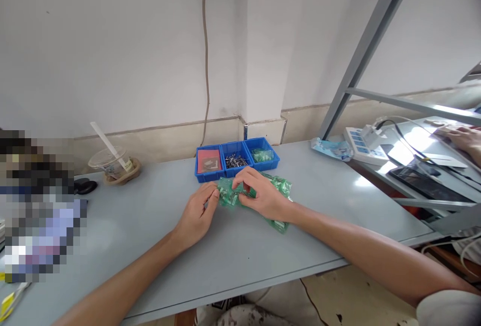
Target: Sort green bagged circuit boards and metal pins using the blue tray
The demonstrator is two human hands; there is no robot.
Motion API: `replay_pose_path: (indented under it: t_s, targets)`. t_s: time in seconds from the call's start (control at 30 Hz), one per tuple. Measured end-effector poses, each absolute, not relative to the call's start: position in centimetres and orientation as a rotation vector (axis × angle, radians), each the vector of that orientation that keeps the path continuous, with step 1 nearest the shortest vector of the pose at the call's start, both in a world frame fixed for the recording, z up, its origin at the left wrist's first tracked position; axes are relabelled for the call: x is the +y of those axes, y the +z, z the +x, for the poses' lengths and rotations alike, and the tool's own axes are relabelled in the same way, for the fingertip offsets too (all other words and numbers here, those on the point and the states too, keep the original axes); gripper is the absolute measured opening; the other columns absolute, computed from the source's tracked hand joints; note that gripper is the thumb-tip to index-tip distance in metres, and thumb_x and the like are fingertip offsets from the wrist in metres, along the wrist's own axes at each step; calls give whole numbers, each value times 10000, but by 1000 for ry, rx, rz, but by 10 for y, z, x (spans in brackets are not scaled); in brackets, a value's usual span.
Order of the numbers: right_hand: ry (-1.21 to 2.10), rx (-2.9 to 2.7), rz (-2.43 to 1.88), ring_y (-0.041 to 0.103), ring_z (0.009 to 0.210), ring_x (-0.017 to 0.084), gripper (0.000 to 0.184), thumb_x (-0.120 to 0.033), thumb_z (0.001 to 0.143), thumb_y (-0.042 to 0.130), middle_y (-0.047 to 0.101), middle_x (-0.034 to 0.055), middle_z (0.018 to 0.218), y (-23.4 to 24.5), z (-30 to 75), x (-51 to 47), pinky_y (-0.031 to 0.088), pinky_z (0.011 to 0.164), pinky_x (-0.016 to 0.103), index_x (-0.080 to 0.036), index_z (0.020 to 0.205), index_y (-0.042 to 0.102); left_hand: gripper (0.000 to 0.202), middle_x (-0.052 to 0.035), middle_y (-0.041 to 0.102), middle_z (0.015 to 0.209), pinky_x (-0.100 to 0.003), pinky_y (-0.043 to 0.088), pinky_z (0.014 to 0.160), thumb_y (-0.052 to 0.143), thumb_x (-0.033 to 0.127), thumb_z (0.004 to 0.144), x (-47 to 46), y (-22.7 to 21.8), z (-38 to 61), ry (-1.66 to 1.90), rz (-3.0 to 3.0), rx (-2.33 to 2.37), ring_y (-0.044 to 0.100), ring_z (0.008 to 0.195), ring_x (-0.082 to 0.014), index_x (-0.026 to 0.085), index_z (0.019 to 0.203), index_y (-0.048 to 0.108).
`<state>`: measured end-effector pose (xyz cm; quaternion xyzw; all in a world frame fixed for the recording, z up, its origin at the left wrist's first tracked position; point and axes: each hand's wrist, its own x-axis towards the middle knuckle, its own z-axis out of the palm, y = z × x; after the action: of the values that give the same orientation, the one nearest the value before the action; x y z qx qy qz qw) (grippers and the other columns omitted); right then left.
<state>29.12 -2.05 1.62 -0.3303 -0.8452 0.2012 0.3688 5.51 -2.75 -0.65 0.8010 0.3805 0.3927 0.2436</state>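
Small clear-green plastic bags [227,194] with small contents I cannot make out lie on the grey table. My left hand [199,210] is closed in a pinch at the left edge of one bag. From the right, my right hand [265,198] reaches over the bags, thumb and forefinger curved and apart with a gap between them; its other fingers are partly hidden. More green bag [280,226] shows beneath and behind that hand. Just beyond stand three joined blue bins [209,178], holding a reddish piece [207,156], metal screw-like parts [236,160] and green packets [262,155].
On the left, a lidded cup with a straw [112,163] stands near the wall, with a black round object [84,186] beside it. A blue packet [332,149] and a white power strip [364,146] lie rightward by a metal frame [361,60]. Another person's hand [464,138] shows far right.
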Motion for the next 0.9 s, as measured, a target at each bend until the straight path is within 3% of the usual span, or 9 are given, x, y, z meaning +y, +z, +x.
replay_pose_path:
  t_s: [0.17, 0.33, 0.47, 0.6, 0.7, 0.9]
  targets:
    - [569, -2178, -851, 573, 968, 194, 265, -47, 877, 591, 573, 65, 1211, 18, 291, -22, 499, 756, 303, -259, 1035, 590, 364, -8, 472, 765, -300, 371, 713, 373, 310, 1095, -25, -7, 54, 1037, 2243, 1001, 437, 753, -177, 203, 754, 442]
    - [513, -2183, -802, 581, 1137, 242, 225, -80, 922, 577, 648, 68, 1245, 18, 292, -21, 500, 930, 384, -263, 1046, 620, 220, -14, 543, 835, -285, 429, 717, 422, 225, 1045, -26, -7, 57, 968, 2205, 1022, 501, 783, -174, 202, 856, 532]
    - [508, -2133, -884, 609, 925, 208, 163, -157, 979, 556, 709, 35, 1067, 17, 295, -18, 491, 843, 358, -265, 1065, 642, 152, -32, 580, 907, -303, 478, 766, 482, 251, 1040, -32, -4, 59, 994, 2204, 1013, 531, 823, -180, 204, 931, 577]
    - [650, -1962, -997, 586, 752, 167, 119, -259, 1027, 513, 680, 3, 886, 14, 296, -13, 449, 680, 293, -244, 1031, 631, 102, -82, 600, 1158, -321, 502, 818, 518, 266, 1043, -37, -1, 60, 1051, 2227, 1016, 560, 947, -193, 218, 1072, 603]
    - [771, -1858, -1011, 610, 742, 160, 117, -273, 1023, 517, 668, -17, 817, 11, 295, -11, 458, 680, 279, -233, 1052, 623, 208, -89, 587, 1235, -304, 512, 772, 520, 186, 1012, -37, -5, 59, 1128, 2212, 1035, 569, 974, -194, 241, 1209, 555]
    - [862, -1906, -951, 610, 723, 154, 143, -268, 1011, 546, 618, -41, 755, 15, 292, -17, 455, 674, 268, -238, 1145, 587, 453, -58, 612, 1160, -324, 526, 801, 538, 102, 942, -33, -13, 59, 1128, 2272, 1085, 584, 942, -191, 286, 1355, 505]
